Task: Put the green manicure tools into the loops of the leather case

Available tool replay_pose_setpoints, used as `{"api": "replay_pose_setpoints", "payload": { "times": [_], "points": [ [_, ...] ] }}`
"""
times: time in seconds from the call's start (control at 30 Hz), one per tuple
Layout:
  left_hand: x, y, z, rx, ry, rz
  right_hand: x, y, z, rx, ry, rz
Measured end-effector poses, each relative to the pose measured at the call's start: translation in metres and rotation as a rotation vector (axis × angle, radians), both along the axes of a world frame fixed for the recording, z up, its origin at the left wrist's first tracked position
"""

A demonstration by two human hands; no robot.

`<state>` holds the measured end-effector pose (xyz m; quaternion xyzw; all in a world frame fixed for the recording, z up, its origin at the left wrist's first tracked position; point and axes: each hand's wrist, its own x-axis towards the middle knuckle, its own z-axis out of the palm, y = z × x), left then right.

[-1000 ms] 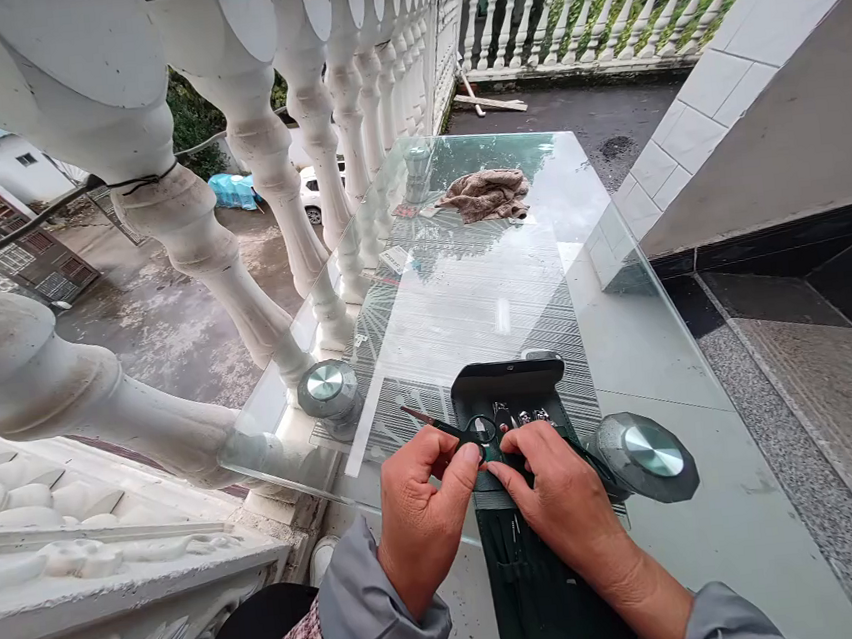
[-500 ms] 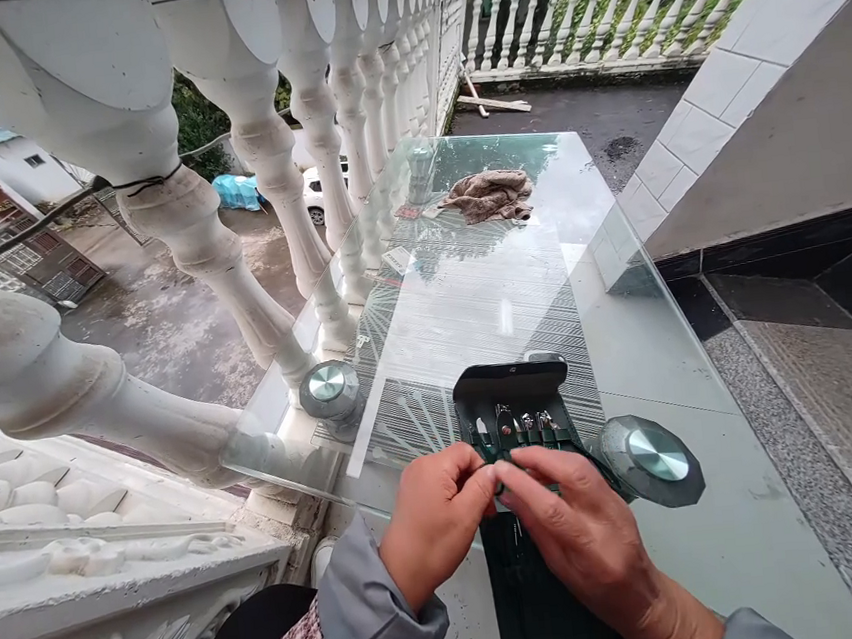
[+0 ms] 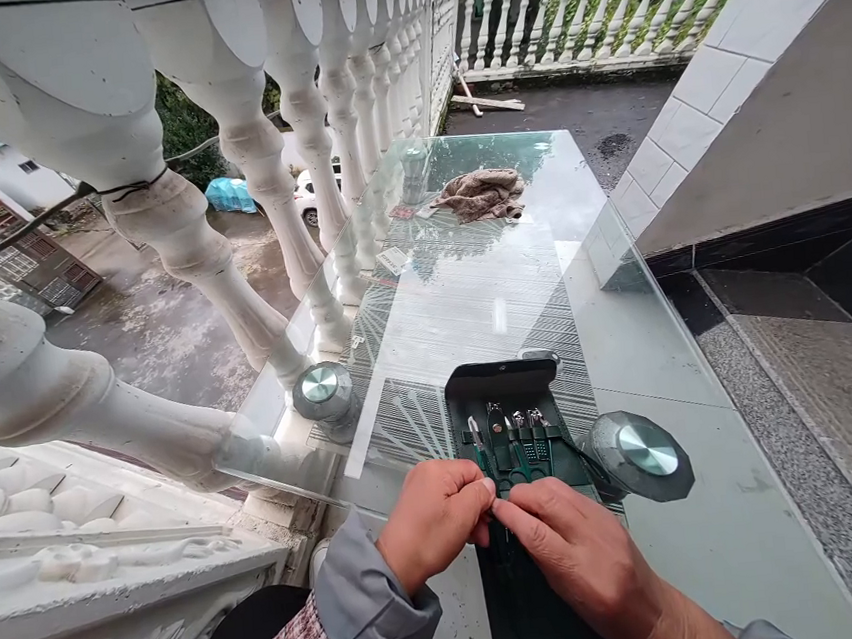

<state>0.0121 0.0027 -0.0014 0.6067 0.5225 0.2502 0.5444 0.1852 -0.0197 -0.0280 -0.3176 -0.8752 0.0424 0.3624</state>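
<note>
Probably light, pliable and best held by its sides, the manicure case (image 3: 529, 606) is laid at the near edge of the glass counter (image 3: 731, 511) beneath the left hand (image 3: 437, 519), fingers pinched together, and right hand (image 3: 588, 555), whose closure cannot be told.

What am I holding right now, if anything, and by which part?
I can't tell: your left hand and right hand are close together at the fingertips over the open case, hiding anything pinched there.

I take the glass table (image 3: 629, 350) as reference. On its far part: a crumpled brown cloth (image 3: 479, 196). Left of it: a white balustrade (image 3: 249, 141). Beyond it: pale boards (image 3: 494, 104) on dark ground (image 3: 580, 119). Right: white tiling (image 3: 712, 81).
</note>
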Motion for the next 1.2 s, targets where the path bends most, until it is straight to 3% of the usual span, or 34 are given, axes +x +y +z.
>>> {"api": "replay_pose_setpoints", "payload": {
  "times": [0.13, 0.33, 1.2],
  "points": [
    [-0.002, 0.003, 0.003, 0.173, 0.068, 0.138, -0.001, 0.0, 0.0, 0.015, -0.02, 0.007],
    [-0.008, 0.007, 0.01, 0.046, -0.277, 0.38, -0.007, -0.005, -0.004, 0.041, -0.124, 0.058],
    [-0.007, 0.005, 0.01, 0.067, -0.343, 0.397, -0.018, 0.0, 0.001, 0.069, -0.215, -0.032]
  ]
}}
